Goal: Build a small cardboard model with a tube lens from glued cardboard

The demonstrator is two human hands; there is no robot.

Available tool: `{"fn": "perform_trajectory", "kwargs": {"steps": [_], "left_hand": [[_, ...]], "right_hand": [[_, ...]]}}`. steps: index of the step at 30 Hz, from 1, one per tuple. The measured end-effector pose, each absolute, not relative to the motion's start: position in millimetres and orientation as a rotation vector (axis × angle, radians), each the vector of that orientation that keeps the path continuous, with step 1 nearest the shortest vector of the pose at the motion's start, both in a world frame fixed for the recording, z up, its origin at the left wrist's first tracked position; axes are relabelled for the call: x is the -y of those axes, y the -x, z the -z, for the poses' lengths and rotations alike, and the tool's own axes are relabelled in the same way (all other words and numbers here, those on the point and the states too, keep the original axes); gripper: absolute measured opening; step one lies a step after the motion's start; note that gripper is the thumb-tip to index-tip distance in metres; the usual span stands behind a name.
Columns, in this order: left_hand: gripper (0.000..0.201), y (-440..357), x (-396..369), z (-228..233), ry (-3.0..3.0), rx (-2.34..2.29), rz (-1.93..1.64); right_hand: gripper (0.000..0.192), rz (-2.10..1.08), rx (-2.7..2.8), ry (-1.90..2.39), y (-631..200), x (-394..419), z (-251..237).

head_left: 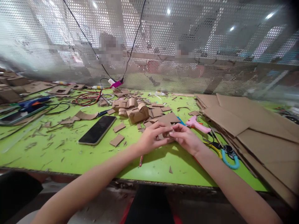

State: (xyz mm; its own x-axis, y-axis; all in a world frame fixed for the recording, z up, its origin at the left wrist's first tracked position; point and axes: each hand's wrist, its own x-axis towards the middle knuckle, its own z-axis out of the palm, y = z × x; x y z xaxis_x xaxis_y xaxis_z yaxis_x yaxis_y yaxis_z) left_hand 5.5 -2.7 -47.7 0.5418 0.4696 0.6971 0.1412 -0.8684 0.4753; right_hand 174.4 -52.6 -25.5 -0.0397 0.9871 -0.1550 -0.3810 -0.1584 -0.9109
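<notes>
Between both hands is a small piece of cardboard (164, 135), mostly covered by my fingers. My left hand (154, 137) curls around its left side, thumb low and fingers over the top. Fingertips of my right hand (185, 138) pinch it from the right. Just beyond sits a camera-shaped cardboard model (137, 114), with cardboard scraps (169, 118) beside it. A pink glue gun (197, 124) lies right of my right hand. Under my left hand a pencil (141, 160) pokes out toward me.
A phone (97, 130) lies left of my hands. Stacked cardboard sheets (257, 124) fill the table's right side, beside blue-handled pliers (230, 158). A blue glue gun (35, 103) and cables (87, 97) lie at left. A perforated metal screen (149, 40) stands behind the green table (70, 158).
</notes>
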Motion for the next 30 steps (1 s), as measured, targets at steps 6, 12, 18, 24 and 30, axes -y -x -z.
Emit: {"fn": "perform_trajectory", "kwargs": {"steps": [6,12,18,24,30], "left_hand": [[0.029,-6,-2,46,-2.371,-0.438,-1.214],[0.033,-7,-2,47,-2.325,-0.478,-1.203],[0.033,-8,1,48,-2.346,-0.490,-1.196],[0.028,-7,3,40,-2.307,-0.510,-1.203],[0.031,-5,1,35,-1.884,-0.631,-1.166]], "right_hand": [[0.036,-1.470,0.838,1.032,-173,51,26],[0.037,-1.457,0.844,1.031,-173,51,26],[0.040,-1.443,0.854,1.048,-173,49,30],[0.040,-1.379,0.961,1.079,-174,50,27],[0.031,-1.028,1.141,1.161,-178,51,23]]}}
